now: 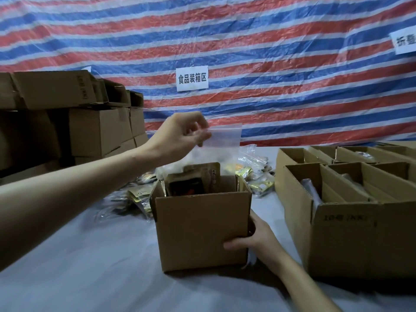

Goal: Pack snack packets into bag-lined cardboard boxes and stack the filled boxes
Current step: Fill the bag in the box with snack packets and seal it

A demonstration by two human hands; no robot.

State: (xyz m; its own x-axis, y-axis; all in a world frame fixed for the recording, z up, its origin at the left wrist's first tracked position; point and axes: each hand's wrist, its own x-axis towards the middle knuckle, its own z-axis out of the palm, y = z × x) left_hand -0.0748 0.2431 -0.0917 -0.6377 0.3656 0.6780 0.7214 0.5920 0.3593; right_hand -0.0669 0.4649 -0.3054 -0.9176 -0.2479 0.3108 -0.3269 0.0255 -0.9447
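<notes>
Partway through, my left hand pinched the clear bag above packets while my right hand gripped the box (filled boxes already stacked, loose packets left).

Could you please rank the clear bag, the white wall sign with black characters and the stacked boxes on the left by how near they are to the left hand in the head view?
From the left hand, nearest first:
1. Clear bag: its top edge is pinched in the hand's grip, above the open box.
2. White wall sign: above the hand, on the striped tarp.
3. Stacked boxes: far left.
</notes>
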